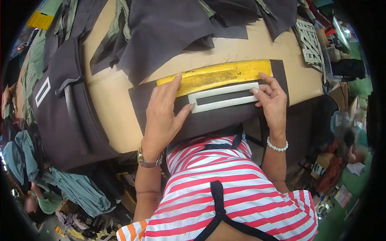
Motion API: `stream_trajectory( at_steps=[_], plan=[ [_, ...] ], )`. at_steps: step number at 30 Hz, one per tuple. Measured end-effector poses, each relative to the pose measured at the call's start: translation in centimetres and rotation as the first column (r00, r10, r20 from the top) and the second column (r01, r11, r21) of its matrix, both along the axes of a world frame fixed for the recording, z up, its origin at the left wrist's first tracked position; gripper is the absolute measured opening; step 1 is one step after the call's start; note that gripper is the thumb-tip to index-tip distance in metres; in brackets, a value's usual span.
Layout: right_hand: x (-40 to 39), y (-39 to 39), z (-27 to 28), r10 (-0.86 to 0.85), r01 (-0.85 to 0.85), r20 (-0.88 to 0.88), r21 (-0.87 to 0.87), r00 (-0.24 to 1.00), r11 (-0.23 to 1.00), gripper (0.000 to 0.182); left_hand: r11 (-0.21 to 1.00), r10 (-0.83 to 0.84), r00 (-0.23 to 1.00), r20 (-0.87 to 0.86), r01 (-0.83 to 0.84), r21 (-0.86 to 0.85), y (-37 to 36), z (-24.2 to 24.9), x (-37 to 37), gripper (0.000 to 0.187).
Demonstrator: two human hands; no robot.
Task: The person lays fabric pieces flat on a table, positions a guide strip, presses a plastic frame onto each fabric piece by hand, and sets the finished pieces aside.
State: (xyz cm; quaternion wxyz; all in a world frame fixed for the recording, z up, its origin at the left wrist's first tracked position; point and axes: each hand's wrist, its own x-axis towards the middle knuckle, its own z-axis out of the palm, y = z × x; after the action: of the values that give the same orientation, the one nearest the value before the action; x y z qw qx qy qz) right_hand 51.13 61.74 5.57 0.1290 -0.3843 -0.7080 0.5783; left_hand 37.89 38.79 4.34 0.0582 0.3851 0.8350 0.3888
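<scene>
On a dark fabric piece (pixel 225 119) lies a yellow template (pixel 217 76), worn and smudged in its middle. Just below it is a white rectangular frame (pixel 223 105) with a long slot showing dark fabric. My left hand (pixel 164 110) rests with fingers spread, its fingertips on the left end of the yellow template and its thumb at the frame's left end. My right hand (pixel 273 96) pinches the frame's right end between thumb and a finger, while its index finger touches the yellow template's right end.
Dark cut pieces (pixel 161 36) cover the table's (pixel 102 100) far side. Stacked dark fabric (pixel 60 116) with a white rectangle lies left. Pale slotted templates (pixel 309 46) sit at the back right. Teal cloth (pixel 82 190) hangs at lower left; a person's arm (pixel 38 193) shows beside it.
</scene>
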Motion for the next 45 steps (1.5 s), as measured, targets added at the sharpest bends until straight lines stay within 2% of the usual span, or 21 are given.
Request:
stream_trajectory(
  at_steps=[9, 10, 12, 15, 18, 19, 28, 37, 40, 41, 43, 45],
  plan=[
    [-0.1, -0.4, 0.5, -0.016, 0.016, 0.01, 0.02, 1.0, 1.0, 0.046, 0.998, 0.027, 1.0, -0.013, -0.028, -0.056, 0.1, 0.2, 0.4, 0.073],
    [-0.1, -0.7, 0.3, -0.042, 0.045, -0.052, 0.059, 0.998, 0.997, 0.045, 0.998, 0.027, 0.999, -0.019, -0.028, -0.058, 0.1, 0.2, 0.4, 0.073],
    [0.3, -0.5, 0.3, -0.022, 0.028, -0.028, 0.231, 0.999, 0.972, 0.044, 0.998, 0.021, 1.0, -0.023, -0.022, -0.064, 0.2, 0.3, 0.4, 0.071],
    [1.0, -0.1, -0.4, -0.027, 0.033, -0.034, 0.185, 0.999, 0.982, 0.043, 0.997, 0.019, 1.0, -0.013, -0.02, -0.081, 0.3, 0.6, 0.4, 0.068],
    [0.8, -0.2, -0.4, -0.055, 0.06, -0.03, 0.216, 0.998, 0.975, 0.044, 0.998, 0.009, 1.0, -0.022, -0.011, -0.069, 0.3, 0.5, 0.4, 0.068],
    [0.7, -0.1, -0.4, -0.067, 0.07, -0.022, 0.225, 0.998, 0.972, 0.044, 0.995, 0.03, 0.999, 0.025, -0.027, -0.096, 0.2, 0.5, 0.5, 0.072],
    [0.5, 0.1, -0.5, -0.101, 0.104, -0.03, 0.169, 0.994, 0.98, 0.044, 0.996, 0.006, 1.0, -0.011, -0.007, -0.094, 0.3, 0.7, 0.4, 0.069],
    [0.6, 0.0, -1.1, -0.072, 0.086, -0.062, 0.262, 0.995, 0.961, 0.041, 0.996, -0.008, 1.0, -0.012, 0.007, -0.087, 0.2, 0.6, 0.4, 0.068],
    [0.6, -0.3, -0.9, -0.07, 0.076, -0.03, 0.295, 0.997, 0.953, 0.035, 0.998, 0.009, 1.0, -0.03, -0.011, -0.061, 0.3, 0.6, 0.5, 0.061],
    [0.8, -0.5, -1.2, 0.014, -0.007, -0.01, 0.504, 1.0, 0.864, 0.033, 0.999, -0.01, 0.999, -0.052, 0.007, -0.053, 0.3, 0.6, 0.6, 0.056],
    [1.2, -0.8, -2.1, 0.157, -0.151, 0.078, 0.828, 0.985, 0.54, 0.029, 0.998, -0.046, 0.994, -0.098, 0.042, -0.038, 0.3, 0.4, 0.9, 0.047],
    [1.4, -1.5, -1.5, 0.132, -0.233, 0.194, 0.864, 0.972, 0.446, 0.025, 0.984, -0.172, 0.946, -0.275, 0.153, -0.089, -0.1, -0.4, 1.5, 0.039]
  ],
)
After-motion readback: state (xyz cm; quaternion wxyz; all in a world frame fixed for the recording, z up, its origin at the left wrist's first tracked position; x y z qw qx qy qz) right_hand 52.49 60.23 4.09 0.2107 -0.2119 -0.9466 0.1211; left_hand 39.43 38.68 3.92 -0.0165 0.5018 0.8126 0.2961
